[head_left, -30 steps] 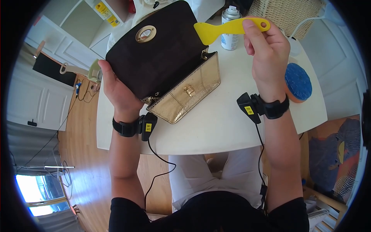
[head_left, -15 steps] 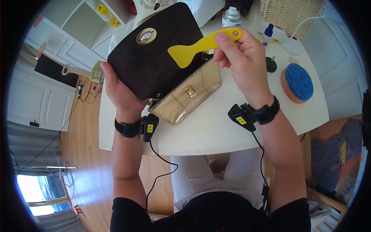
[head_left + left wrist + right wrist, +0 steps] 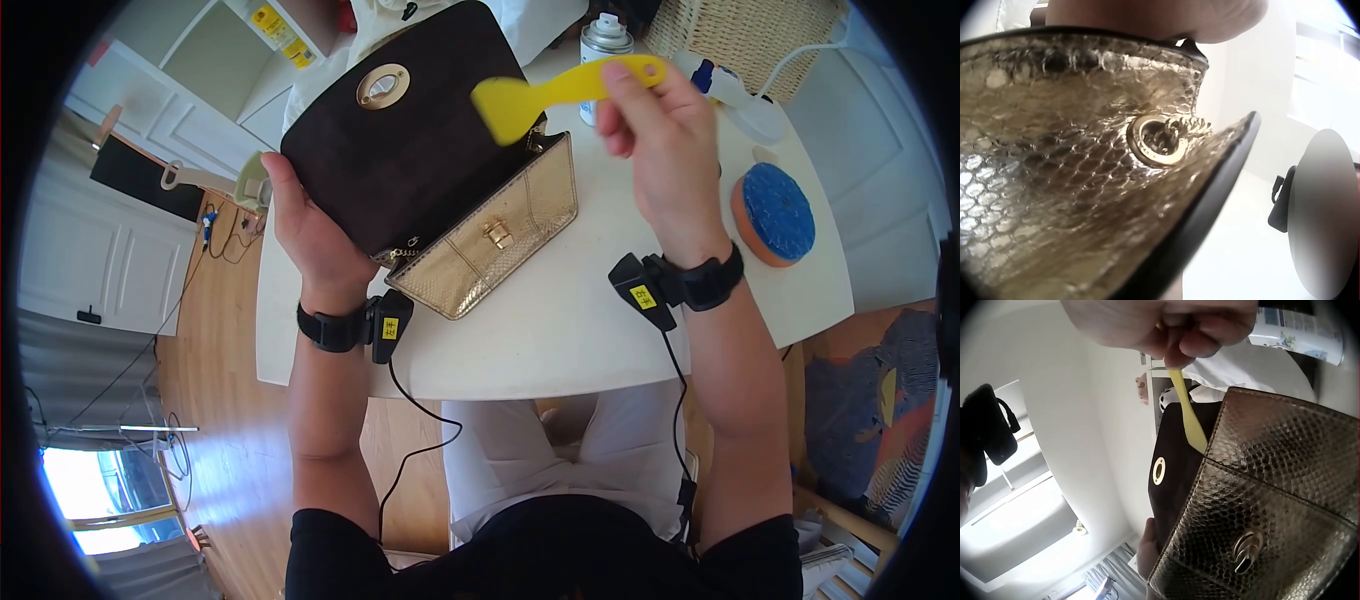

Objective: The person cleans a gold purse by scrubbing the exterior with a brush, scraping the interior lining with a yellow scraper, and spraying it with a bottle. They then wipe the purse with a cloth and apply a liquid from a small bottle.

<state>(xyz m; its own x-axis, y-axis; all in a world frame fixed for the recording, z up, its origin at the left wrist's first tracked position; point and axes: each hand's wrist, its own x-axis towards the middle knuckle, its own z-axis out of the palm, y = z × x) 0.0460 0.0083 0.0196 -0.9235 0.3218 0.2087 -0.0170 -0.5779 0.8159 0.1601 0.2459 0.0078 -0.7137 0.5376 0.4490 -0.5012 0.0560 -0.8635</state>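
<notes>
"Where does the yellow scraper (image 3: 548,98) lie from the right grip (image 3: 668,150)?"
"Pinched in it by the handle, long axis running left, blade before the dark flap (image 3: 425,150). Touching? I can't tell."
"And the gold handbag (image 3: 470,265)?"
"Over the tabletop (image 3: 560,320), its left edge held by the left grip (image 3: 325,245); open room towards the right wrist (image 3: 695,240)."

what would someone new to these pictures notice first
Probably the bright yellow scraper, pinched in the right hand and seen against the dark raised flap in the head view. Next comes the shiny gold handbag, its flap open, held at its left end by the left hand. A round blue-topped block stands out at the table's right side.
</notes>
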